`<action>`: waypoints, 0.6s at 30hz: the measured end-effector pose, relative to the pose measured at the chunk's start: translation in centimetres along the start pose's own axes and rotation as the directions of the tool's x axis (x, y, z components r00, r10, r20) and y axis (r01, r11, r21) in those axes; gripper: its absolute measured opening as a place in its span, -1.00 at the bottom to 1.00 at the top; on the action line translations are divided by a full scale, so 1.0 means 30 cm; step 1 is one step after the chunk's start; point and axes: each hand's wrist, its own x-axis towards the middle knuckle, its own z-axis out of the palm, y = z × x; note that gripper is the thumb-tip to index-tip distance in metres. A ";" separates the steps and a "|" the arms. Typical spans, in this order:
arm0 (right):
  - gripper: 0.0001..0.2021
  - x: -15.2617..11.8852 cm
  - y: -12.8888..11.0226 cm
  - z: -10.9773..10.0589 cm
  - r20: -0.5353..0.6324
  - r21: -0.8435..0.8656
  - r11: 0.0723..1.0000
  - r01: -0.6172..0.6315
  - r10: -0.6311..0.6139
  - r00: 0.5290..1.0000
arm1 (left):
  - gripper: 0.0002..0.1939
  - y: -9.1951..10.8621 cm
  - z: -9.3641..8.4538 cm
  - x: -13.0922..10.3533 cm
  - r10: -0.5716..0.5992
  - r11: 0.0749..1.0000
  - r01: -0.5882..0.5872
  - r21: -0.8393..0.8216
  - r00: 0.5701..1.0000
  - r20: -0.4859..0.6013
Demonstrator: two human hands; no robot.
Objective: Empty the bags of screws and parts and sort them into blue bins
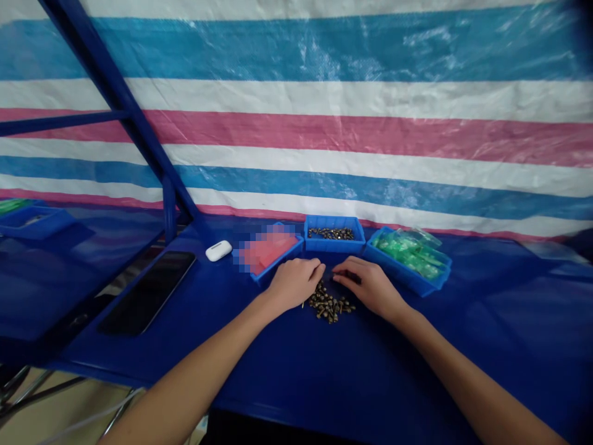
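Observation:
A loose pile of small bronze-coloured metal pieces, which look like screws (328, 306), lies on the blue tabletop (296, 358). My left hand (296, 281) rests at the pile's upper left edge, its fingers curled closed; whatever they hold is hidden. Across a small gap, my right hand (365, 281) is at the upper right of the pile, with thumb and fingers bent together in a pinch. Anything between those fingertips is too small to make out. Just behind both hands stands a blue bin (334, 246) containing more of the bronze pieces.
Left of that bin is another blue bin (278, 264) with blurred pink contents. On the right, a third bin (407, 272) holds green plastic packets (412, 250). A white case (218, 250) and a black phone (148, 293) lie left. A blue frame post (139, 123) rises behind them.

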 end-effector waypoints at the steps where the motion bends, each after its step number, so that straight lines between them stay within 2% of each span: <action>1: -0.86 -0.001 0.001 -0.003 -0.032 0.018 1.000 -0.002 0.002 0.999 | -0.61 -0.001 0.000 0.000 0.016 0.999 -0.016 -0.037 1.000 0.009; 5: -0.88 0.000 0.001 -0.014 -0.088 0.068 0.998 0.004 0.002 0.996 | -0.60 -0.003 -0.004 0.006 0.048 0.979 -0.035 -0.203 0.997 0.060; 10: -0.87 0.001 -0.012 -0.014 -0.107 0.120 0.993 -0.015 0.028 0.994 | -0.64 0.002 -0.022 0.017 0.015 0.922 -0.005 -0.387 1.000 0.023; 14: -0.88 -0.004 -0.030 -0.003 -0.124 0.159 0.987 -0.015 0.035 0.992 | -0.70 0.017 -0.029 0.018 0.064 0.873 -0.044 -0.486 0.998 0.026; 18: -0.87 -0.008 -0.037 0.007 -0.114 0.187 0.982 -0.031 0.053 0.992 | -0.74 0.029 -0.030 0.012 0.056 0.838 -0.023 -0.545 0.997 0.045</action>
